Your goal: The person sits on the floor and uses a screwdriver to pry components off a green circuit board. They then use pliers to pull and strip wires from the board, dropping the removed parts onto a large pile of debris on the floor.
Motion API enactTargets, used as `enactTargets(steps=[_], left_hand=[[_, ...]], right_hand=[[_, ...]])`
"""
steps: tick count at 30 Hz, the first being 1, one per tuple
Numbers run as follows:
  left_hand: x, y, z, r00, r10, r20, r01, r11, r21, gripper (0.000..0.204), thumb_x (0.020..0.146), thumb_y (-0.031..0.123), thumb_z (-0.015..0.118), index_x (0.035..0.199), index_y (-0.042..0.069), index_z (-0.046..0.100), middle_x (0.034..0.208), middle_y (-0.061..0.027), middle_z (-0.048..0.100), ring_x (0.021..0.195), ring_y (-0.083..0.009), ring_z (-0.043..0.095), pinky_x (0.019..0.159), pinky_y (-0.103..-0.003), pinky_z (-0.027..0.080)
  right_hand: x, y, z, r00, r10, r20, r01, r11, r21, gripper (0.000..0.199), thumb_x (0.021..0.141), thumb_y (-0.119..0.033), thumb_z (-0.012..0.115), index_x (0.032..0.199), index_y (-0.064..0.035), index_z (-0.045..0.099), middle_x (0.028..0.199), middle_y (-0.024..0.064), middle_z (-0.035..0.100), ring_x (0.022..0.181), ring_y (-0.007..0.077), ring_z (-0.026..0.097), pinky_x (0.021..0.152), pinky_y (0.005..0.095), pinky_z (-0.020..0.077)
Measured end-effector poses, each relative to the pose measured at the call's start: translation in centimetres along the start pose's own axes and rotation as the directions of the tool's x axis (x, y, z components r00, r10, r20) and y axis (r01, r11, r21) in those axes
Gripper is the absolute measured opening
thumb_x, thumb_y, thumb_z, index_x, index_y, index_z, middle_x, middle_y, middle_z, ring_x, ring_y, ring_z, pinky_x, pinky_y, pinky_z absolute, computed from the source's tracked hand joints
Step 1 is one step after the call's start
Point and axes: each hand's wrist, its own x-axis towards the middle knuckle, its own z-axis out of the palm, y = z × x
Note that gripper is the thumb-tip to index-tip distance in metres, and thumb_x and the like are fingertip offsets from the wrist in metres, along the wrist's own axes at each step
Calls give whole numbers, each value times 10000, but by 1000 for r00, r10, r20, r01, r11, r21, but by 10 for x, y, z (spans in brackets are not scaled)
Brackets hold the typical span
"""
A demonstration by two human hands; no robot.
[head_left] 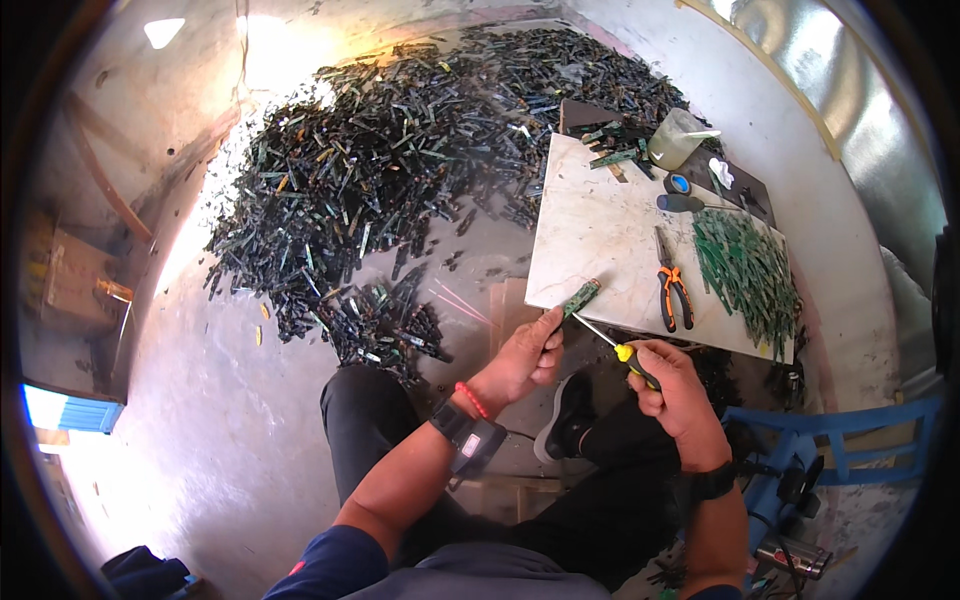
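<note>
My left hand is closed around the lower end of a narrow green circuit board strip, held at the near left corner of a white board tabletop. In my right hand is a screwdriver with a yellow and black handle. Its shaft points up and left, and the tip meets the strip close to my left fingers; whether it is wedged in I cannot tell. Pliers with orange and black handles lie on the tabletop, beyond my right hand. Beside them spreads a pile of green strips.
A large heap of dark strips covers the floor ahead and left. Towards the tabletop's back are a cloudy cup, a tape roll, a second screwdriver and a crumpled white tissue. A blue chair stands at right.
</note>
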Motion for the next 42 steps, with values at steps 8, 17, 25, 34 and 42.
enactTargets(steps=[8,17,25,34,42], left_hand=[[2,-1,-8,1000,-5,15,6,999,-43,438,970,483,425,660,181,351,547,76,255,442,-60,196,394,-213,154],[0,-2,-3,1000,4,26,-4,1000,-11,436,972,491,410,663,190,347,549,79,250,458,-53,192,402,-209,149],[-1,0,-3,1000,-21,7,22,999,-26,439,973,479,413,649,195,329,554,90,237,462,-47,186,391,-202,136],[0,2,-6,999,-23,46,25,999,-30,438,978,467,406,649,188,334,557,91,233,467,-47,189,388,-196,133],[-1,3,-6,999,-46,26,48,996,-81,443,978,483,399,659,180,348,553,86,234,460,-52,190,388,-200,135]], right_hand=[[1,27,14,990,27,141,-26,1000,-5,300,975,-235,478,1183,-30,548,657,25,526,436,53,359,400,187,276],[4,36,21,641,-691,334,381,-91,-920,321,847,-166,631,1151,-68,589,666,126,597,562,298,594,483,372,468],[5,23,18,630,-684,368,461,-53,-886,288,827,-134,636,1101,-52,600,643,113,585,541,289,585,483,380,462],[6,7,10,991,101,93,-106,993,47,248,938,-168,545,1100,4,622,632,-32,448,521,14,358,375,169,222],[16,33,16,611,-770,183,540,236,-808,227,877,-152,611,1058,-21,653,753,163,631,633,242,631,576,306,482]])
